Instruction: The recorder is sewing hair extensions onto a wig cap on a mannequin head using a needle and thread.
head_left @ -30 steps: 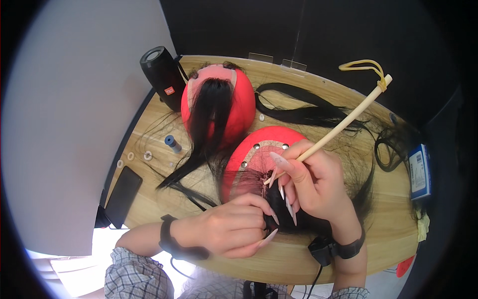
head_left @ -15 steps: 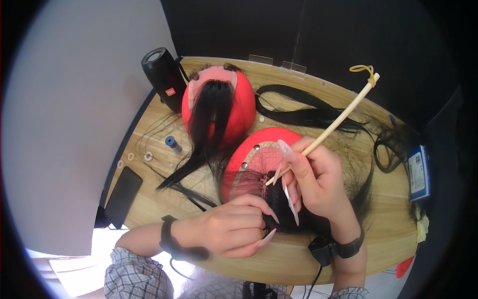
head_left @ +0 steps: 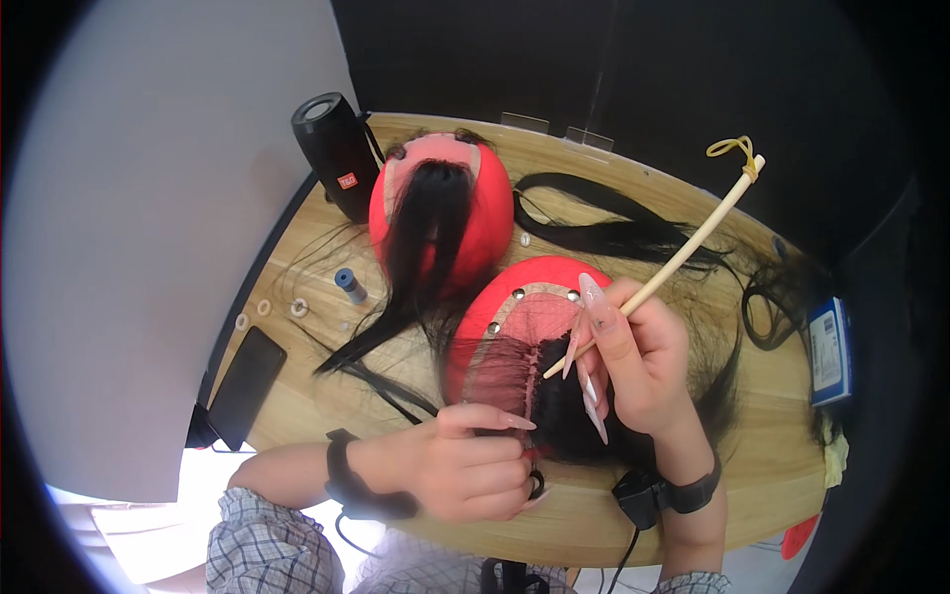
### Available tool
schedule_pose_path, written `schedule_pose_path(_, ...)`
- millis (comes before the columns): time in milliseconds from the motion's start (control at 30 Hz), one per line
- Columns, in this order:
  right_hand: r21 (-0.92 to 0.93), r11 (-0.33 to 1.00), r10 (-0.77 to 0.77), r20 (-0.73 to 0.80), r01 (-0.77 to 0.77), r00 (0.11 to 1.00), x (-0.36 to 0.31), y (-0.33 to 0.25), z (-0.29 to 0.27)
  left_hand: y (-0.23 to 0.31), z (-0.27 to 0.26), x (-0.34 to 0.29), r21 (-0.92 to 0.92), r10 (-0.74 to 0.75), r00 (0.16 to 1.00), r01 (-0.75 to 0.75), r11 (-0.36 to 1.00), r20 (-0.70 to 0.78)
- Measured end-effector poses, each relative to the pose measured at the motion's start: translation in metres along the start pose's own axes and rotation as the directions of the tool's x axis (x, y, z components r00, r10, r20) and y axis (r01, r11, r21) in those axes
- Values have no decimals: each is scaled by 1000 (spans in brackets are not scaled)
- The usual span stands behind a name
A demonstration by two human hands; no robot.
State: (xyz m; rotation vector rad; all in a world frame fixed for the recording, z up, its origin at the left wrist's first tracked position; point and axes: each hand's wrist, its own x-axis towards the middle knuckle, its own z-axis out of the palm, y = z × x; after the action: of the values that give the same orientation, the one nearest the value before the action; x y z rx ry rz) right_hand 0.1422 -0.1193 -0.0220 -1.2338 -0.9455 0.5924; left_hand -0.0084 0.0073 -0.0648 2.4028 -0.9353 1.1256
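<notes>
My right hand [head_left: 638,356] pinches a wooden ventilating needle [head_left: 698,238], a slim pale stick with a yellow rubber band at its upper end. Its lower end points at the hair beside a seam on a mesh wig cap [head_left: 505,371]; any hook there is too fine to see. The cap is pinned over a red head form [head_left: 485,302], and black hair [head_left: 579,416] covers its right side. At the near edge of the cap rests my left hand [head_left: 470,460], fingers curled, index finger reaching along the mesh. A small dark loop shows at its fingertips; what they grip is hidden.
Behind stands a second red head form [head_left: 490,213] with a black lock. A black speaker [head_left: 336,158], blue spool [head_left: 346,282] and phone [head_left: 247,386] lie left. Long hair bundles [head_left: 594,233] lie behind; a blue-white box [head_left: 829,351] is at right. Dark panels [head_left: 643,79] enclose the table.
The needle's lower end has drawn back slightly to the right, away from the seam. My left index finger has straightened and lifted, and the dark loop now shows below it.
</notes>
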Motion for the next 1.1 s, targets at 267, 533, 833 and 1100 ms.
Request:
schedule_pose_path(267, -75, 997, -32, 48, 36, 998, -1, -2, 0, -1, 9, 1, -326, -55, 995, 24, 945, -85)
schedule_pose_path(533, -157, 983, -76, 128, 96, 989, 0, -1, -2, -2, 4, 3, -385, -50, 994, 10, 923, -93)
schedule_pose_path(833, -134, 983, -109, 105, 122, 989, -1, 5, -3, -2, 3, 4, -396, -46, 994, 1, 918, -104)
schedule_pose_path(1100, -71, 997, -6, 84, 12, 996, -2, 3, -6, -2, 2, 4, -385, -56, 991, 5, 923, -122)
